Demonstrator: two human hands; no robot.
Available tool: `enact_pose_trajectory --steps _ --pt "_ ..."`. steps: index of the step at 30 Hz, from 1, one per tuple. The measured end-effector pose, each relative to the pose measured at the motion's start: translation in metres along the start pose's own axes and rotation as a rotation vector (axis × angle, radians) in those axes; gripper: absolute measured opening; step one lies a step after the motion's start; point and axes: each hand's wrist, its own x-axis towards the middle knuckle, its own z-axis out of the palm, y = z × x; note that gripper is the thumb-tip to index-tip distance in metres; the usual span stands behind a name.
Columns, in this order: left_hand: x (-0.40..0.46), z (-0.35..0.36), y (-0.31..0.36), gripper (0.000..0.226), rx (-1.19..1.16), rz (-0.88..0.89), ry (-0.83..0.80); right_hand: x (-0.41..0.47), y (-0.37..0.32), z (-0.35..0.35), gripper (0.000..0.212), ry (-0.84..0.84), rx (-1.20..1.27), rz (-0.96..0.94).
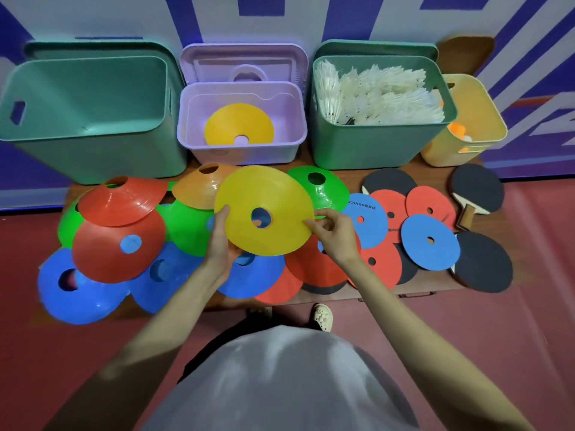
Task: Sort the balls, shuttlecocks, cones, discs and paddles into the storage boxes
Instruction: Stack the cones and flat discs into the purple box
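We hold the yellow cone [264, 209] tilted above the pile, left hand [219, 241] gripping its nine-o'clock rim, right hand [334, 234] pinching three o'clock, likely bound for the pink box [193, 132] at twelve.

You had a low wooden table [413, 289] on the red floor [513, 337]. Back row on it, left to right: big green box [93, 144], lilac box [245, 150], second green box [370, 147], yellow box [448, 155]. In front of those, left and centre: a pile of overlapping cones [118, 244] in blue, red, green and orange, spilling past the front edge. Right side: flat red and blue discs [431, 242] overlapping each other, touching the black paddles [482, 262] at the right end.
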Motion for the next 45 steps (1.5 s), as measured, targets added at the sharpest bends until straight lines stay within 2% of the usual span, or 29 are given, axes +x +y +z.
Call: enact_pose_trajectory --steps 3,5,10,14,16,18,21,24,26,28,31,34,37,40,42,45 --pt "0.003 -0.002 0.001 0.033 -0.031 -0.003 -0.001 -0.007 0.006 0.0 0.022 0.043 -0.179 -0.024" --pt "0.004 -0.003 0.002 0.032 -0.034 0.002 0.022 -0.01 0.018 -0.001 0.026 0.013 -0.328 0.025" --pt "0.005 -0.011 0.001 0.036 -0.025 0.009 0.077 -0.019 0.043 0.003 0.058 -0.277 -0.572 0.135" --pt "0.006 -0.015 0.001 0.04 -0.013 0.004 0.106 -0.02 0.048 0.012 0.069 -0.423 -0.666 0.115" --pt "0.007 -0.015 0.002 0.037 -0.011 0.007 0.12 -0.021 0.046 0.014 0.069 -0.37 -0.676 0.129" --pt "0.009 -0.015 0.005 0.032 0.001 0.023 0.127 -0.025 0.036 0.012 0.069 -0.182 -0.728 0.114" --pt "0.012 -0.015 0.008 0.026 0.044 0.055 0.15 -0.031 0.009 0.003 0.084 0.109 -0.736 0.082" --pt "0.016 -0.013 0.009 0.023 0.07 0.074 0.153 -0.03 -0.021 -0.01 0.095 0.239 -0.639 0.069" --pt "0.018 -0.011 0.008 0.024 0.089 0.081 0.135 -0.024 -0.04 -0.018 0.087 0.208 -0.499 0.058" --pt "0.021 -0.01 0.007 0.027 0.12 0.086 0.117 -0.018 -0.051 -0.022 0.069 0.183 -0.318 -0.014" --pt "0.025 -0.008 0.005 0.036 0.172 0.085 0.094 -0.017 -0.061 -0.02 0.048 0.224 -0.038 -0.124" --pt "0.024 -0.003 0.005 0.04 0.186 0.069 0.078 -0.016 -0.065 -0.015 0.03 0.271 0.114 -0.08" --pt "0.022 -0.001 0.005 0.046 0.17 0.064 0.025 -0.007 -0.057 -0.002 0.021 0.241 0.108 0.036" --pt "0.02 0.002 0.007 0.047 0.058 0.07 -0.016 0.0 -0.041 0.015 0.013 0.182 -0.111 0.051" --pt "0.018 0.003 0.009 0.048 -0.012 0.059 -0.026 0.003 -0.03 0.023 0.026 0.182 -0.283 0.019" --pt "0.018 0.002 0.011 0.05 -0.051 0.054 -0.053 0.009 -0.024 0.027 0.048 0.164 -0.385 0.033"
